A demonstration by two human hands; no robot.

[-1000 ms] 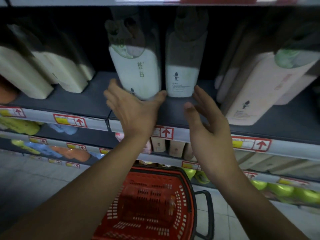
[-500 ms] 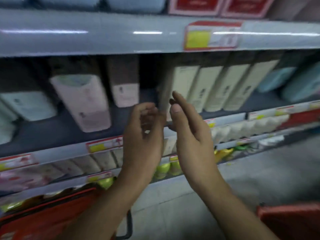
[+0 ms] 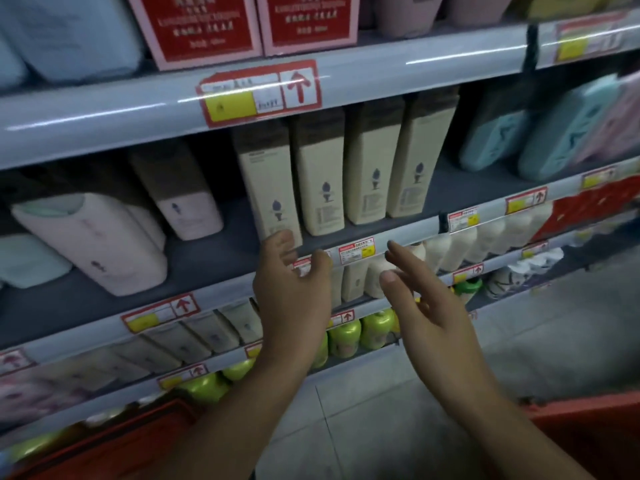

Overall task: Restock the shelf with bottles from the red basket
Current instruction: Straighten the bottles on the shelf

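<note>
Both hands are raised in front of the grey shelf (image 3: 214,268). My left hand (image 3: 294,292) has relaxed fingers, its tips just below the leftmost of several cream bottles (image 3: 268,192) standing in a row; I cannot tell whether they touch. My right hand (image 3: 422,306) is open with straight fingers, empty, in front of the shelf edge. Pale pink bottles (image 3: 93,237) stand at the left of the same shelf. The red basket (image 3: 114,448) shows at the bottom left, partly hidden by my left forearm.
Red boxes (image 3: 201,26) sit on the shelf above. Teal packs (image 3: 498,133) stand at the right. Lower shelves hold white bottles (image 3: 460,244) and green bottles (image 3: 346,337). Another red object (image 3: 585,410) lies at the bottom right over grey floor tiles.
The view has swung right and up along the shelf. My left hand left the white bottle it touched, and both hands moved right toward the cream bottles.
</note>
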